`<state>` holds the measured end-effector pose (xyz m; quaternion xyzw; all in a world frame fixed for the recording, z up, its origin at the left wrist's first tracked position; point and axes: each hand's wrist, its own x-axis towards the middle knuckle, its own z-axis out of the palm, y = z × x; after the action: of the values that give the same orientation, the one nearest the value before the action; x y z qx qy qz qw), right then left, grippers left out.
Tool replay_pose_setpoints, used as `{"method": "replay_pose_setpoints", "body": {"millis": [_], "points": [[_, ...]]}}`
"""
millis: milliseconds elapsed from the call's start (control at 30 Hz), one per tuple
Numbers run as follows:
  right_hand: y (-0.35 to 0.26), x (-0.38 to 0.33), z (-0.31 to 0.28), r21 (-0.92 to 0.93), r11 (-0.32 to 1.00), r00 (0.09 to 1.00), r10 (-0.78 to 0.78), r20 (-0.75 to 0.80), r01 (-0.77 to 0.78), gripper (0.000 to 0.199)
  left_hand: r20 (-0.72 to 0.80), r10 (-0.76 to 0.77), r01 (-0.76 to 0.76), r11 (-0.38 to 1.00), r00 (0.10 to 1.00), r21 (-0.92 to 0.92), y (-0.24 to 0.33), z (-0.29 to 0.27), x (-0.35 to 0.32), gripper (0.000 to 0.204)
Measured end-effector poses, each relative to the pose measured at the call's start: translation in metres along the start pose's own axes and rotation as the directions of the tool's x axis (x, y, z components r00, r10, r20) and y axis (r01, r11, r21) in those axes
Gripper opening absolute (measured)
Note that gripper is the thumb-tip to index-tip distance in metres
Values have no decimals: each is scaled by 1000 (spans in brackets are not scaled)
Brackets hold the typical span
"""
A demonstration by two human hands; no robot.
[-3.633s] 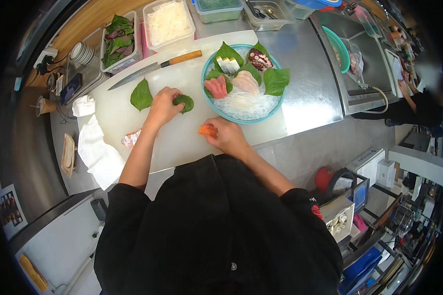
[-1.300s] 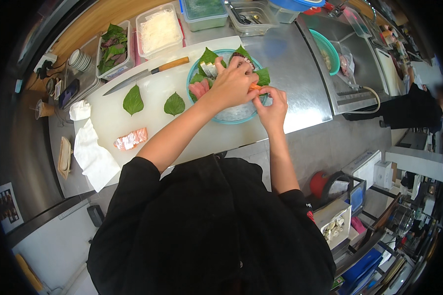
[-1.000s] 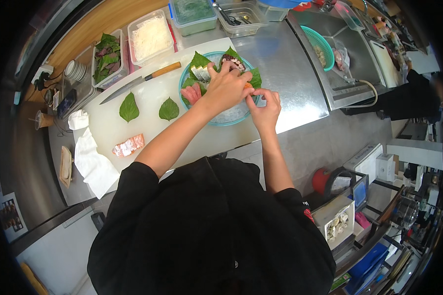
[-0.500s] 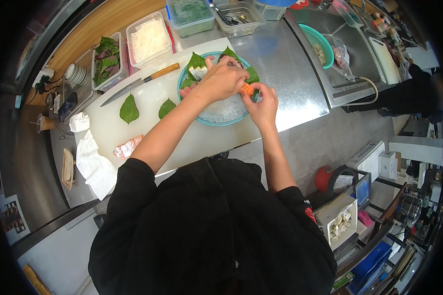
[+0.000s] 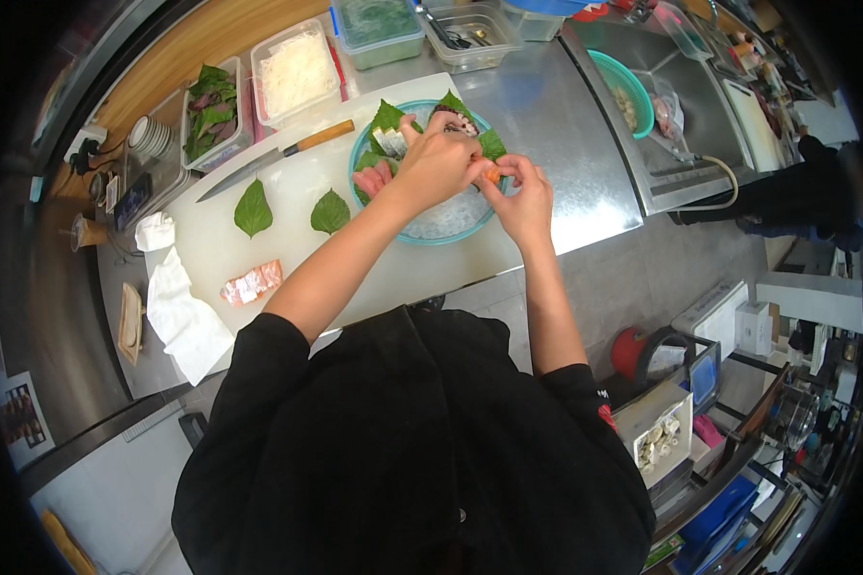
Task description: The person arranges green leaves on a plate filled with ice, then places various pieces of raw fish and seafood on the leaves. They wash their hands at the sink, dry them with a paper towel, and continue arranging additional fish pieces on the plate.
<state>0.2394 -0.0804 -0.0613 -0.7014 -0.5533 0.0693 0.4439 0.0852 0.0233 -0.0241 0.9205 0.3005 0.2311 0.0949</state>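
Small orange piece [image 5: 491,174] pinched between fingertips of both hands, just above the plate [image 5: 431,228]. Left hand [image 5: 438,161] curled over the plate's middle, fingers pressed on the piece; right hand [image 5: 524,196] at the right rim, thumb and forefinger closed on it. Plate lined with green leaves, sliced fish and white shreds. Behind: tub of leaves [image 5: 209,115], tub of white shreds [image 5: 295,75]. On the board [image 5: 288,240]: knife [image 5: 273,159], two loose leaves, salmon block [image 5: 251,283].

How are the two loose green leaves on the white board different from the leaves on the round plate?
The two loose green leaves lie flat and bare on the white cutting board; the plate leaves carry fish slices. The board leaves lie apart, while the plate leaves ring the teal round plate, partly hidden under the left hand. All look the same pointed green kind.
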Motion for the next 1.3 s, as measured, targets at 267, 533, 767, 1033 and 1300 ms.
{"method": "replay_pose_setpoints", "body": {"millis": [267,533,767,1033,1300], "points": [[1,-5,0,-26,996,995,-87,-50,86,34,-135,-88,64,982,987,-176,-8,1,8,18],[-47,-30,-18,26,953,946,-303,119,302,38,59,-70,71,997,996,-9,-29,-76,-76,36],[-63,-15,13,-7,944,887,-308,345,330,38,-26,-145,147,987,989,68,-18,-38,-105,39],[-55,-9,23,29,885,848,-453,275,464,29,-202,-166,163,986,965,-34,-24,-36,-116,28],[-57,-16,20,-48,877,861,-456,226,477,25,-169,-446,334,829,879,-448,-94,-57,-137,21]]}}
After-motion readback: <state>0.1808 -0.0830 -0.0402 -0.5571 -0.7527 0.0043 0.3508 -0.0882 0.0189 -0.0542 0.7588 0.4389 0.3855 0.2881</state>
